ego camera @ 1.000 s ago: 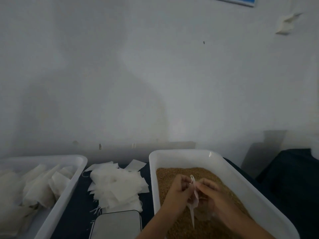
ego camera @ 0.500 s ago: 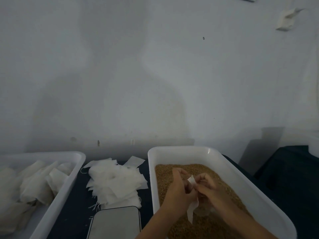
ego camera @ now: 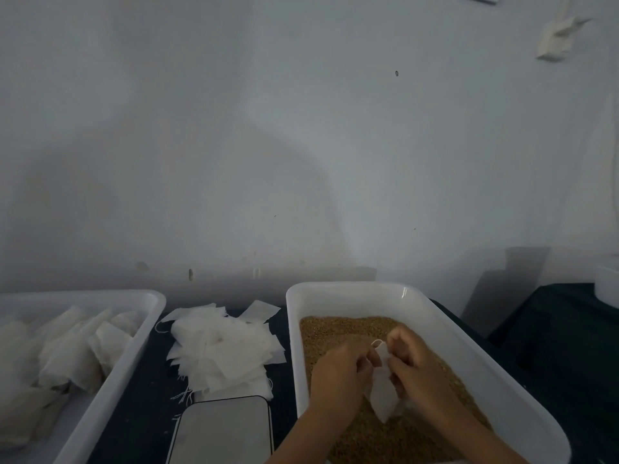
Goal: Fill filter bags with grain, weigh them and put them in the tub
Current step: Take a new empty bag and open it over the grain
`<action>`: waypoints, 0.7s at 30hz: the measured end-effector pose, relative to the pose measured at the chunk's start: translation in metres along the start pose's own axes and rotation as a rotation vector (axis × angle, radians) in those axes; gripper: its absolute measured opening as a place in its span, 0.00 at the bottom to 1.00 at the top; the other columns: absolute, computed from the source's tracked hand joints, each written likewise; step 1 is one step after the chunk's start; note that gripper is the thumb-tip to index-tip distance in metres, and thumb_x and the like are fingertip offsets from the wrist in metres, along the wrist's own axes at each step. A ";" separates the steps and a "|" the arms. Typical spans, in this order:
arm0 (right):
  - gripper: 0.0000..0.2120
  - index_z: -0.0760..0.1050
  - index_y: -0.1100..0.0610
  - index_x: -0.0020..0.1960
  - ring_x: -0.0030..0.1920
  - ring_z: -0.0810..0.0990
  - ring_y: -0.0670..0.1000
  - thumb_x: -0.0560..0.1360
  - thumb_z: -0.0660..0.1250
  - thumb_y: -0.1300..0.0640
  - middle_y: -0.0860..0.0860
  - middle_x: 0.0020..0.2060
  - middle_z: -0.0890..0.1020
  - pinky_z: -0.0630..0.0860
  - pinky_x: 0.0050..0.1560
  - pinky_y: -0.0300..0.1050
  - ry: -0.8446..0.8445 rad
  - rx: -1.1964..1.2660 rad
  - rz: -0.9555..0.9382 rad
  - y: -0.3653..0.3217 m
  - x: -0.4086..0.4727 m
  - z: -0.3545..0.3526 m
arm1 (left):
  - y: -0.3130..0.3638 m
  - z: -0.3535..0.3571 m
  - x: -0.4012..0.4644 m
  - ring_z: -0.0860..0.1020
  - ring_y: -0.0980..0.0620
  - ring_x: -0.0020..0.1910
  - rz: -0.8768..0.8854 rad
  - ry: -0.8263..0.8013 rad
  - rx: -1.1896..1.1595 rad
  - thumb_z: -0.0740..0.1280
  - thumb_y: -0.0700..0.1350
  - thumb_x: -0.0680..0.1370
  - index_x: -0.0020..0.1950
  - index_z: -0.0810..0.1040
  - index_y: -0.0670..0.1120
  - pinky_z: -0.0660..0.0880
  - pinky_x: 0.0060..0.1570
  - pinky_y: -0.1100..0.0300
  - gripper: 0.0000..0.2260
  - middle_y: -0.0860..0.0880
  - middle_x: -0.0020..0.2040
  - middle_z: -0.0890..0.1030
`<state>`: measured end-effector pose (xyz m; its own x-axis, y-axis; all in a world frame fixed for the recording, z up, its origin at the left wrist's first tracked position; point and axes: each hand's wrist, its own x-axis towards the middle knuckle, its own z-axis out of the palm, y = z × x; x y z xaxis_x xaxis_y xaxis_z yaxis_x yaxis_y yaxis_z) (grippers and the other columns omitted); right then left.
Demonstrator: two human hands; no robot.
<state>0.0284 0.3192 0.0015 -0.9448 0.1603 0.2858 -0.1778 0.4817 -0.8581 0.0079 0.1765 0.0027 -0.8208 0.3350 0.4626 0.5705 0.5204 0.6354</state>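
One view only, from a camera worn on the person's head. It faces forward, pitched only slightly down, so the wall [ego camera: 301, 145] fills the upper two thirds and the table [ego camera: 147, 413] lies along the bottom edge. The hands [ego camera: 382, 373] sit low and right of centre, close below the lens. Wide-angle bending shows at the edges. No second view shares the scene.

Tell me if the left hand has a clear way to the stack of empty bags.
Probably yes: nothing lies between the left hand and the stack but the tub wall, though it now holds a bag.
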 end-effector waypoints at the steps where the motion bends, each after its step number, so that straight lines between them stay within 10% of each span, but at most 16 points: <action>1: 0.14 0.68 0.50 0.38 0.26 0.72 0.49 0.74 0.60 0.69 0.51 0.26 0.74 0.69 0.26 0.40 0.004 -0.009 0.027 0.000 0.000 0.000 | 0.000 0.001 0.000 0.71 0.63 0.37 0.008 0.020 0.041 0.59 0.41 0.78 0.46 0.79 0.50 0.65 0.36 0.73 0.09 0.57 0.42 0.77; 7: 0.07 0.69 0.58 0.45 0.20 0.69 0.47 0.75 0.61 0.69 0.49 0.21 0.74 0.66 0.21 0.40 0.035 0.003 0.172 0.004 0.003 0.001 | 0.008 0.004 -0.006 0.67 0.53 0.53 0.204 -0.010 0.331 0.55 0.58 0.78 0.51 0.76 0.46 0.67 0.54 0.63 0.18 0.49 0.54 0.69; 13: 0.03 0.71 0.59 0.44 0.18 0.66 0.48 0.76 0.61 0.64 0.50 0.18 0.73 0.61 0.19 0.39 0.057 0.022 0.266 0.001 0.000 0.000 | 0.020 -0.006 -0.012 0.76 0.55 0.48 0.527 -0.069 0.479 0.59 0.55 0.72 0.40 0.77 0.53 0.75 0.48 0.65 0.10 0.55 0.48 0.76; 17: 0.06 0.71 0.58 0.44 0.22 0.69 0.45 0.79 0.57 0.61 0.50 0.25 0.75 0.65 0.23 0.37 0.093 -0.069 0.239 -0.004 -0.004 -0.006 | 0.017 -0.005 -0.009 0.71 0.52 0.57 0.329 -0.114 0.327 0.58 0.45 0.79 0.55 0.74 0.45 0.69 0.59 0.59 0.09 0.49 0.55 0.76; 21: 0.05 0.65 0.54 0.52 0.35 0.69 0.44 0.80 0.58 0.52 0.46 0.37 0.72 0.70 0.39 0.39 -0.020 -0.516 0.243 -0.002 -0.006 -0.019 | 0.009 -0.006 -0.004 0.69 0.57 0.46 -0.012 0.081 0.261 0.55 0.45 0.82 0.58 0.70 0.48 0.66 0.46 0.68 0.08 0.52 0.51 0.76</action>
<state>0.0396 0.3336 0.0098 -0.9478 0.3046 0.0937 0.1975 0.7922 -0.5774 0.0169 0.1751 0.0100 -0.8163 0.2690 0.5112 0.5258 0.7125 0.4646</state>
